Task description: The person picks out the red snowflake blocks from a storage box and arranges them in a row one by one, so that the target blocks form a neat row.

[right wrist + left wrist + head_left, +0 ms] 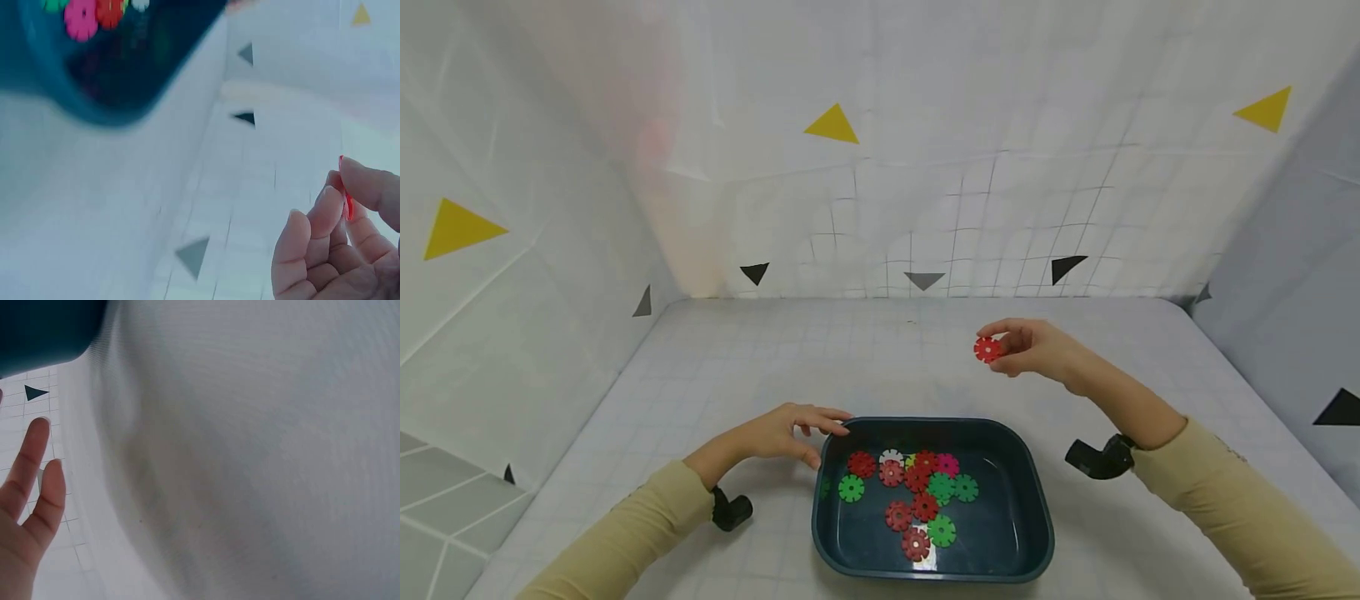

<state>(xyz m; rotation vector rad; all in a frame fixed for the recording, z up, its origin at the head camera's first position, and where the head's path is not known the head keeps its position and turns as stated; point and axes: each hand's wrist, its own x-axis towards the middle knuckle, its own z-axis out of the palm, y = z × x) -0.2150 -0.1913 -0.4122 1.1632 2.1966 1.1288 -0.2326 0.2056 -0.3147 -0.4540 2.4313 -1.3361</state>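
Note:
Between the thumb and fingers of my right hand (1028,347) is a red notched plastic disc (987,350), held up beyond the far right part of a dark blue tub (1033,533). The right wrist view shows that disc (347,206) edge-on in the pinch. My left hand (797,429) rests its fingertips at the tub's far left corner, fingers extended. Several discs lie in the tub, among them a green disc (852,488), a pink disc (947,464), a white disc (891,457) and a dark red disc (861,464). Some overlap each other near the middle.
The tub stands on a table (760,358) covered with white grid-patterned cloth. Pale sheets hang around it, bearing yellow triangles (833,125) and black triangles (1067,268). A black wrist camera (1101,458) is strapped to the right wrist, and another camera (732,510) to the left.

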